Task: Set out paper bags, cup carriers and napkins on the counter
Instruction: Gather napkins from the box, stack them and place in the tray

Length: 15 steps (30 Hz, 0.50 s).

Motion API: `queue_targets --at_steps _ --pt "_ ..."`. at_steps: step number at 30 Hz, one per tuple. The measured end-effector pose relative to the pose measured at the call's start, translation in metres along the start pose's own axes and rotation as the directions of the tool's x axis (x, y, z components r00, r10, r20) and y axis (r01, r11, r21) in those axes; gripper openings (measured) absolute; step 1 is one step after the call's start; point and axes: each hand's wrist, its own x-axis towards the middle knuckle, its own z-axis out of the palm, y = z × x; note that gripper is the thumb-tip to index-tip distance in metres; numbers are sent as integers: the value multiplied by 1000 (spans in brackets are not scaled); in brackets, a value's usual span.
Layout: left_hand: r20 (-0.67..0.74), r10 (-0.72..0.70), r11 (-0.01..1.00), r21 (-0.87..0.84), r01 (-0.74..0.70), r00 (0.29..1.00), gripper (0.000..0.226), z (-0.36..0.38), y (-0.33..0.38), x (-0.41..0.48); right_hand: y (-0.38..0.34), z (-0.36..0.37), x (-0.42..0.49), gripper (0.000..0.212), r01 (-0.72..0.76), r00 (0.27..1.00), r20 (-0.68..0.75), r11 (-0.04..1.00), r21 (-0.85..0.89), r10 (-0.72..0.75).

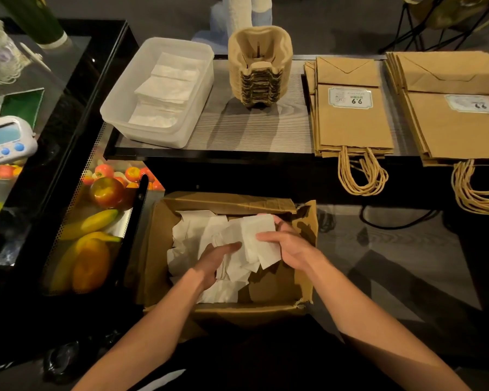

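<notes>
Head view.

Left hand point(218, 258): forearm is brought in from lower left; fingers are extended and relaxed, laid on loose napkins point(192, 238) inside the cardboard box point(158, 249).

Right hand point(287, 244): forearm is brought in from lower right; one napkin point(259, 231) is pinched between thumb and fingers and held above the heap, its long side tilted away.

Counter point(251, 131), beyond the box:
- Plastic tub point(116, 108) is set at the left with stacked napkins point(167, 88) inside, long axis running away and rightward.
- Cup carriers point(259, 69) are nested in one upright stack beside the tub.
- Paper bags point(353, 122) are laid flat in two piles, long axes running away, handles overhanging the near edge.
- Bare counter is seen between tub and carriers.
</notes>
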Motion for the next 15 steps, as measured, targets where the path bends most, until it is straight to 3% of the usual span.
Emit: queue_targets --at_steps 2,4,6,10,15 --pt "58 40 996 73 -44 997 68 9 7 -13 -4 11 1 66 7 1000 -26 971 -239 -13" --pt "84 52 989 133 -62 995 53 14 10 -16 -3 22 4 65 5 992 -116 920 -393 -55" --pt "79 68 982 169 -80 995 47 17 11 -16 3 28 6 61 13 981 -173 925 -379 -84" --pt "33 78 982 170 -82 996 44 17 7 -11 14 38 5 54 -45 956 -292 984 -172 -8" --pt "30 77 979 187 -81 997 42 19 6 -12 15 40 7 53 -95 945 -328 962 -254 7"
